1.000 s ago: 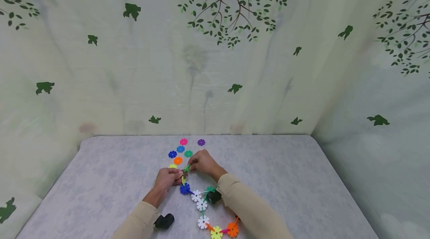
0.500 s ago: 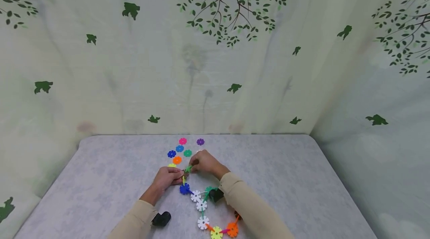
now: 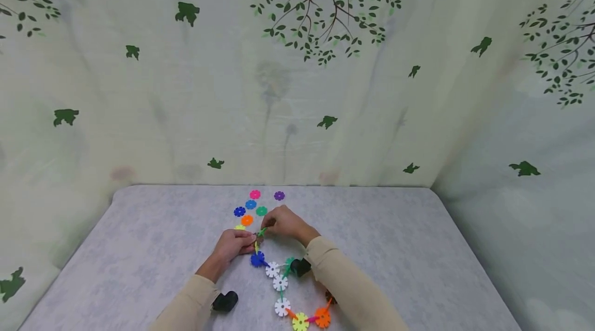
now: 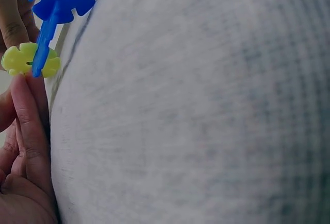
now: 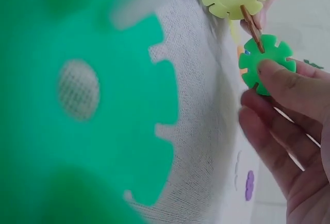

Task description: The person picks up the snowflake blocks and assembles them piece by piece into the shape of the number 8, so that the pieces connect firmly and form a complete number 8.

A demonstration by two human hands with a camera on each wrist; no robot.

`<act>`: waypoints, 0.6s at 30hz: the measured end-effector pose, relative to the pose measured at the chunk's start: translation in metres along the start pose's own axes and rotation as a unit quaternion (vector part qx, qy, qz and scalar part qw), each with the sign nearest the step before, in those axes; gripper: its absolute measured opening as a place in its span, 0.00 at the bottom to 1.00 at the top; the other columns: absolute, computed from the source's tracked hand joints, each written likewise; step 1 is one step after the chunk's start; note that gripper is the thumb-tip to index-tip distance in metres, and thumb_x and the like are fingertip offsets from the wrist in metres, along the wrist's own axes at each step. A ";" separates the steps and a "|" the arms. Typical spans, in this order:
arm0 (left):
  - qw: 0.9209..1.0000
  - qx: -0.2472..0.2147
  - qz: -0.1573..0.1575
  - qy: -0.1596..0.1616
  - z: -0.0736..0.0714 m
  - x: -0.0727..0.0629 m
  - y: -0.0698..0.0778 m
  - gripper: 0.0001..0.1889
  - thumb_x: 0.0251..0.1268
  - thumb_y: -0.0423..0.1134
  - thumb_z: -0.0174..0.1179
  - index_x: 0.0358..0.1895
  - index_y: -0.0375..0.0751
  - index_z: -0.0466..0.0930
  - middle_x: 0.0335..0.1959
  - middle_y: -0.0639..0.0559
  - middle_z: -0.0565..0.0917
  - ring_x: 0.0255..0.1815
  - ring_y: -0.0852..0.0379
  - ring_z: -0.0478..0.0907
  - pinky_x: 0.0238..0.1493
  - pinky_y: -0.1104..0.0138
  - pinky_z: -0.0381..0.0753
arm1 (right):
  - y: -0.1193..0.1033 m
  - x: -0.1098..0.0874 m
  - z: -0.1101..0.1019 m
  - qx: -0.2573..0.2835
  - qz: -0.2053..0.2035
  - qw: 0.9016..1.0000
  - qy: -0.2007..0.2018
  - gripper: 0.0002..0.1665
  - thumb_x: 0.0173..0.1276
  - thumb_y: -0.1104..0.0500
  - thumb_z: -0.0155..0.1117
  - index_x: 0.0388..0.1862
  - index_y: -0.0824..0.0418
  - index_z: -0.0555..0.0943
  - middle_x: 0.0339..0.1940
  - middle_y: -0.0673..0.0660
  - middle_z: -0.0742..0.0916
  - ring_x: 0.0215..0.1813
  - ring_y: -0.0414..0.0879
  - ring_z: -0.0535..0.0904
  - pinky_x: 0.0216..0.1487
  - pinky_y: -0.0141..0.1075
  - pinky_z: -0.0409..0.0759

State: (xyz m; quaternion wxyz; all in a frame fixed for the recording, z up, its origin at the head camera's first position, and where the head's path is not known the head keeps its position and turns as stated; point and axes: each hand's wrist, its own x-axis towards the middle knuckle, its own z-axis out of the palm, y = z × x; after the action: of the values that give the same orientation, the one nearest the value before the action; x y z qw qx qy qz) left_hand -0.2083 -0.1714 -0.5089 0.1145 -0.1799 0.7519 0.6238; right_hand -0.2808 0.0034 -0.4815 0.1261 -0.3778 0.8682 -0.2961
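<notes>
In the head view, my left hand (image 3: 232, 246) pinches a chain of notched plastic discs around the joint of a yellow disc (image 4: 20, 59) and a brown disc (image 5: 252, 28). Just which disc lies between the fingertips is partly hidden. My right hand (image 3: 284, 221) holds a bright green disc (image 5: 268, 62) between thumb and fingers, the thumb across its face. The brown disc's edge meets the green one in the right wrist view. A blue disc (image 3: 257, 259) hangs from the yellow one, followed by white discs (image 3: 280, 283) lower on the table.
Loose discs lie beyond the hands, among them pink (image 3: 255, 194), purple (image 3: 279, 195) and orange (image 3: 247, 220). The chain curves toward the front through a yellow disc (image 3: 300, 321) and an orange disc (image 3: 323, 317), partly under the right sleeve (image 3: 348, 279). A printed curtain (image 3: 297, 88) backs the table.
Both hands stay almost in place on the same discs, with small finger shifts at the green disc. The whole head view has shifted slightly.
</notes>
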 end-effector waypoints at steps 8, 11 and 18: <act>1.000 -0.008 0.004 -0.019 -0.001 -0.002 0.004 0.11 0.66 0.32 0.60 0.44 0.24 0.80 0.31 0.45 0.85 0.27 0.59 0.83 0.35 0.69 0.84 | 0.004 -0.001 -0.001 0.007 -0.031 0.999 0.023 0.03 0.60 0.66 0.70 0.33 0.61 0.88 0.30 0.49 0.88 0.31 0.34 0.76 0.39 0.21 0.77; 1.000 -0.006 0.001 -0.009 0.000 -0.001 0.002 0.11 0.66 0.31 0.60 0.44 0.24 0.80 0.31 0.45 0.86 0.27 0.58 0.83 0.35 0.68 0.84 | 0.005 0.000 0.000 0.006 -0.039 0.999 0.022 0.03 0.59 0.66 0.71 0.33 0.61 0.88 0.29 0.50 0.88 0.30 0.34 0.76 0.39 0.21 0.77; 1.000 -0.005 0.006 -0.006 0.000 -0.001 -0.001 0.11 0.66 0.30 0.60 0.45 0.22 0.80 0.31 0.44 0.85 0.26 0.57 0.83 0.34 0.68 0.84 | 0.003 0.001 0.000 0.012 -0.031 0.999 0.019 0.03 0.58 0.68 0.71 0.30 0.61 0.87 0.28 0.49 0.87 0.29 0.34 0.76 0.37 0.22 0.77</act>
State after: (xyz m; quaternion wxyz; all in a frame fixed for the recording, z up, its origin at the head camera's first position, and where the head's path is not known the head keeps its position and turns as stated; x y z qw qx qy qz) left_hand -0.2072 -0.1716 -0.5092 0.1137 -0.1724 0.7490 0.6295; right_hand -0.2833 0.0046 -0.4835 0.1049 -0.3971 0.8548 -0.3172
